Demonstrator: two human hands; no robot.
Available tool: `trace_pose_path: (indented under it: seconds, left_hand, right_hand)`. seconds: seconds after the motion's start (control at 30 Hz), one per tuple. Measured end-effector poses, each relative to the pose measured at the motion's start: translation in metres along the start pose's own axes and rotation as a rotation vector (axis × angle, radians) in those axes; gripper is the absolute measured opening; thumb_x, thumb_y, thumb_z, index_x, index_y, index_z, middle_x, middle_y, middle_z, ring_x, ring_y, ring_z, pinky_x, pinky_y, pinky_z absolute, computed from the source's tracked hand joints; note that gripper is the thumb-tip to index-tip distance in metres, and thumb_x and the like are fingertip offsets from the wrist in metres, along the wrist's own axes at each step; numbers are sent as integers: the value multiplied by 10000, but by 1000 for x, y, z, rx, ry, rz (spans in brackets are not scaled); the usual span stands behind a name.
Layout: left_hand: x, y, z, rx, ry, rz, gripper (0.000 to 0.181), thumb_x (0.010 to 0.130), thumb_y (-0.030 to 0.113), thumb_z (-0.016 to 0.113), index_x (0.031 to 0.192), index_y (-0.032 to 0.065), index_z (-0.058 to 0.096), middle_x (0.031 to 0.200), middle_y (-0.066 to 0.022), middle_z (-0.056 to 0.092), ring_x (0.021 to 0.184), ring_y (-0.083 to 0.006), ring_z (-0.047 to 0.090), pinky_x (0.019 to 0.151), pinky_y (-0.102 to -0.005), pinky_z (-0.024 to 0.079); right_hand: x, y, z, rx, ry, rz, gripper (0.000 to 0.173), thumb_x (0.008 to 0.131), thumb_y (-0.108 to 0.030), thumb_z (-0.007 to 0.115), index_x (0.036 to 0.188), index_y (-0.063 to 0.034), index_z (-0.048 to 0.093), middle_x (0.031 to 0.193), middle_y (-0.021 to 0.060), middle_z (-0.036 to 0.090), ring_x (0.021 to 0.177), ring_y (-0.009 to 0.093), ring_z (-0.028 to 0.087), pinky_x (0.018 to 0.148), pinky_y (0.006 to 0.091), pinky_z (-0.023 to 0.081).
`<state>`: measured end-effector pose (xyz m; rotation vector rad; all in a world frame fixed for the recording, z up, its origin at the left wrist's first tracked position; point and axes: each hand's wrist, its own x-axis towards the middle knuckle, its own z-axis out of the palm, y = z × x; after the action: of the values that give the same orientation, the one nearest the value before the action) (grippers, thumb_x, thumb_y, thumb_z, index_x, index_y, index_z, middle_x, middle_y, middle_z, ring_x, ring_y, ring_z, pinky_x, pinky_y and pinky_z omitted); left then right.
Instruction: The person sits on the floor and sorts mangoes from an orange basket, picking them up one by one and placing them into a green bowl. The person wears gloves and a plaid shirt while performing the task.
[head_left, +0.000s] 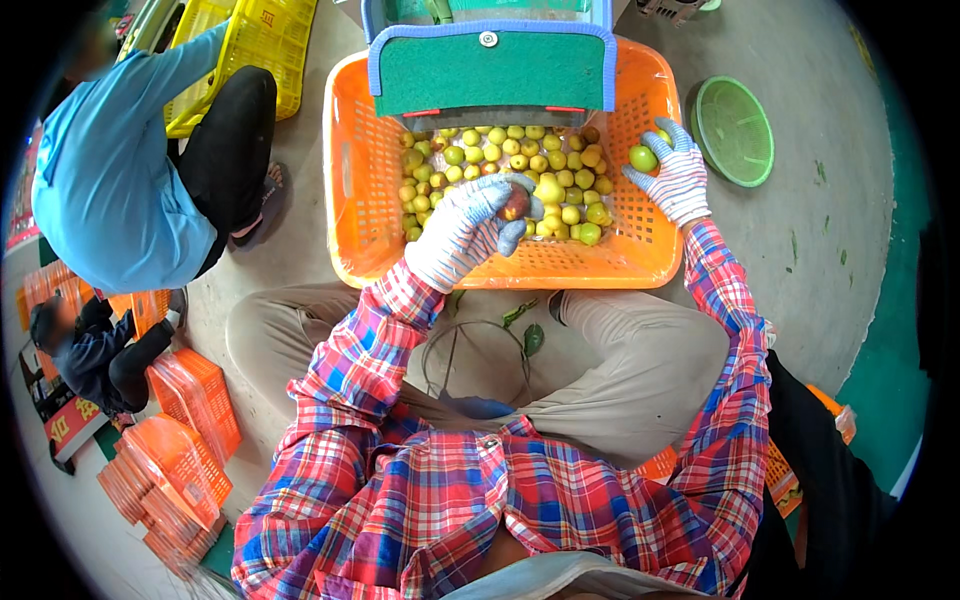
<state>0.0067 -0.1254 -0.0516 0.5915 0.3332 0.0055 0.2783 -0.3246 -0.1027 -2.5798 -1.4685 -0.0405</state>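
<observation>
My left hand (457, 232), in a striped glove with blue-grey fingertips, is closed around a reddish-brown round fruit (515, 203) above the orange plastic basket (570, 268). In my right hand (675, 176), gloved the same way, a green fruit (643, 157) sits between the fingers near the basket's right wall. Part of another yellow-green fruit (664, 136) shows behind those fingers. Many small yellow-green fruits, possibly jujubes (556, 160), lie over the basket floor on clear plastic film. A green flap with blue edging (491, 71) hangs over the basket's far side and hides part of it.
A green plastic colander (733, 131) stands on the floor to the right. At left a person in a blue shirt (120, 180) sits by yellow crates (277, 45). Farther back are another person (97, 352) and stacked orange baskets (176, 465). A wire ring (424, 360) lies between my legs.
</observation>
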Motion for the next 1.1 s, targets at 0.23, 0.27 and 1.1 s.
trace_pose_path:
  seconds: [0.23,0.27,1.1]
  left_hand:
    - [1,2,12,-57,137,-6,390,927,241,590,1257,37,543,1011,-89,634,654,-119,525,572,-231,430]
    - [1,2,10,-26,114,11,379,924,232,590,1243,33,548,1013,-90,635,644,-119,522,560,-227,426]
    - [9,311,-142,316,240,472,259,969,194,522,1097,-24,577,1070,-179,631,965,-322,634,854,-436,534]
  right_hand:
    - [-1,-1,-2,1,-1,20,551,676,-425,792,1106,-103,669,1307,105,520,1137,318,531,977,425,433]
    - [-1,-1,-3,0,-1,20,552,676,-425,792,1106,-103,668,1306,105,520,1136,318,531,976,427,434]
    - [2,-15,-12,62,2,20,538,619,-303,843,1069,-93,637,1325,148,488,1129,357,506,960,446,432]
